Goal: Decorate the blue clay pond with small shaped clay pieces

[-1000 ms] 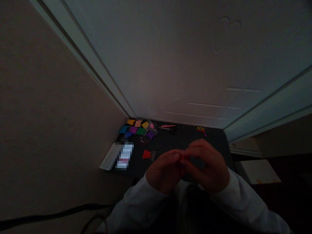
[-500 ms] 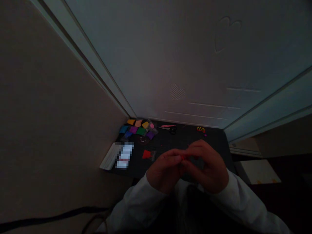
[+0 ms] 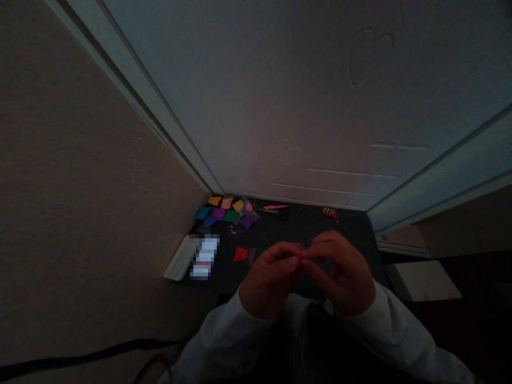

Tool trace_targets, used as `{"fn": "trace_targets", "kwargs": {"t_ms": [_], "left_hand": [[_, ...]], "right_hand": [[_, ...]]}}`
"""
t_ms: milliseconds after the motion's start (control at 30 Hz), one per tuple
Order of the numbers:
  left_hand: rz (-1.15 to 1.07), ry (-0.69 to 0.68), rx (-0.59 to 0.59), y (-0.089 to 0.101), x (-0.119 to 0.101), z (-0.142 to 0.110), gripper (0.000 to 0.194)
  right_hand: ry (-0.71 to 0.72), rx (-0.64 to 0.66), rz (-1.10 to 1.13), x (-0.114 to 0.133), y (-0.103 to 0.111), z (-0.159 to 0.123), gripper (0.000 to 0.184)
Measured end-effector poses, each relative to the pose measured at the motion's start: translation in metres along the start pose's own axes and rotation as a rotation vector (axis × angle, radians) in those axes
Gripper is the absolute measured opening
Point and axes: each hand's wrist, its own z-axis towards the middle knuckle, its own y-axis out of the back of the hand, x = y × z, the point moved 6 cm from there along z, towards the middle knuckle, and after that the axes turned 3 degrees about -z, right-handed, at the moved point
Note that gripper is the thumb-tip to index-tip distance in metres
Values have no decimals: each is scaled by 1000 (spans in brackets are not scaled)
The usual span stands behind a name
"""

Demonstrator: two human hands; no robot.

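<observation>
Between my two hands, over the front part of a dark table (image 3: 294,229), is a small piece of red modelling clay (image 3: 300,256). My left hand (image 3: 268,280) pinches it between thumb and fingers. From the other side, the thumb and index finger of my right hand (image 3: 344,274) close on the same piece. The fingers cover most of it, so its shape is hard to make out. Left of my left hand lies a red clay packet (image 3: 240,254) in a clear plastic bag.
Several coloured clay packets (image 3: 231,215) lie at the back left. Near the wall are black-handled scissors (image 3: 283,214) and a pink tool (image 3: 276,207). A small yellow-dotted item (image 3: 329,212) sits at the back right. A blurred-out phone-like screen (image 3: 205,258) rests at the left edge.
My fingers have shifted slightly around the red clay, and a little more of it shows between the fingertips. The things on the table stay where they were.
</observation>
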Motion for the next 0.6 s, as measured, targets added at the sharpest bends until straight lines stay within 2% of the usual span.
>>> {"fn": "trace_targets", "kwargs": {"t_ms": [67, 267, 433, 600], "left_hand": [[133, -112, -30, 3, -7, -2, 9], [777, -632, -112, -2, -40, -21, 16], [1112, -794, -97, -14, -46, -32, 23], [1215, -910, -99, -19, -47, -38, 25]], "right_hand": [[-8, -3, 17, -1, 0, -1, 22], [-99, -7, 161, -7, 0, -4, 18], [-174, -24, 272, -10, -1, -8, 14], [-176, -19, 299, -9, -3, -10, 14]]}}
